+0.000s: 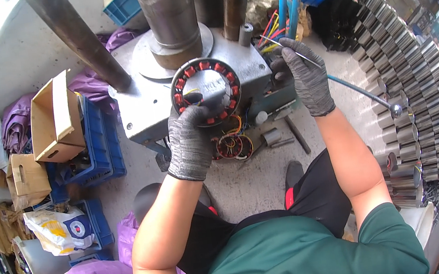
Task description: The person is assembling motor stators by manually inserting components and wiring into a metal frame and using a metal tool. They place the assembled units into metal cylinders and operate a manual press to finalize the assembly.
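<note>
My left hand (pixel 190 146), in a grey knit glove, grips the lower rim of a motor stator (pixel 176 87), a dark ring with red copper windings round its inside. The stator is raised in front of the metal press table (pixel 140 111). My right hand (pixel 309 76), gloved alike, is closed on a thin metal rod (pixel 271 41) that points up and left, to the right of the table. Beside that hand a blue lever (pixel 355 87) with a ball knob (pixel 396 110) slants down to the right. The fingertips round the stator's edge are partly hidden.
A steel cylinder (pixel 172 17) stands on a round plate on the table, between dark posts (pixel 80 41). More wound stators (pixel 229 147) and metal pieces lie on the floor below. Stacked metal sleeves (pixel 422 103) line the right; blue crates (pixel 101 136) and cardboard boxes (pixel 54 121) the left.
</note>
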Motion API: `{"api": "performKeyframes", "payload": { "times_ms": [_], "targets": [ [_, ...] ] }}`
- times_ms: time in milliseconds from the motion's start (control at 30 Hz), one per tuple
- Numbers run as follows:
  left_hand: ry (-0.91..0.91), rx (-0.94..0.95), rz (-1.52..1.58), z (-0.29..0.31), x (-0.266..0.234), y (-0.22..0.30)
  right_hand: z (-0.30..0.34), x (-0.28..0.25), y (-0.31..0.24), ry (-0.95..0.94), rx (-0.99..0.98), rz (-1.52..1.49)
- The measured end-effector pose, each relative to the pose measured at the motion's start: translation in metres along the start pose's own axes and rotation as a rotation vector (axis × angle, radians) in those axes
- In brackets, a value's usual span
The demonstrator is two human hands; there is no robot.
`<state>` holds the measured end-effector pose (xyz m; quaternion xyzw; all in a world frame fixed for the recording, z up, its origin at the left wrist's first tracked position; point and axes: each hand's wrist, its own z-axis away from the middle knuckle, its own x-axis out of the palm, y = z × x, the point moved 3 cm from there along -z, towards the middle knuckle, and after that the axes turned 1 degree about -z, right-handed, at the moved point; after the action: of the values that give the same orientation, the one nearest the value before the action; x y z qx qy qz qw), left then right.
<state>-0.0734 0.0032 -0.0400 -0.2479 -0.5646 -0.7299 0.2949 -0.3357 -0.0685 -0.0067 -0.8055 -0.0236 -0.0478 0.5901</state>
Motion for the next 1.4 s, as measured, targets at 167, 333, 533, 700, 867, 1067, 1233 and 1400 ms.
{"api": "performKeyframes", "payload": {
  "times_ms": [167, 333, 533, 700, 867, 1067, 1233, 1400],
  "targets": [
    [0.032, -0.029, -0.023, 0.012, 0.006, 0.02, -0.06, 0.0, 0.022, 0.064, -0.078, 0.08],
    [-0.014, 0.141, -0.007, 0.015, 0.01, 0.036, -0.104, -0.007, 0.049, 0.172, -0.028, 0.18],
    [0.188, 0.188, -0.267, -0.004, -0.019, 0.043, -0.126, -0.009, 0.088, 0.185, 0.022, 0.121],
    [0.245, 0.263, -0.598, -0.041, -0.051, 0.053, -0.133, -0.015, 0.098, 0.158, -0.132, 0.134],
    [0.293, 0.481, -1.067, -0.062, -0.069, 0.064, -0.134, -0.014, 0.097, 0.156, 0.089, 0.093],
    [0.246, 0.368, -1.326, -0.085, -0.084, 0.06, -0.158, -0.013, 0.098, 0.104, 0.098, 0.223],
    [0.223, 0.351, -1.201, -0.081, -0.06, 0.059, -0.188, -0.026, 0.097, 0.053, -0.078, 0.687],
    [0.212, 0.304, -1.095, -0.082, -0.065, 0.058, -0.183, -0.021, 0.112, 0.087, -0.256, 0.674]
  ]
}}
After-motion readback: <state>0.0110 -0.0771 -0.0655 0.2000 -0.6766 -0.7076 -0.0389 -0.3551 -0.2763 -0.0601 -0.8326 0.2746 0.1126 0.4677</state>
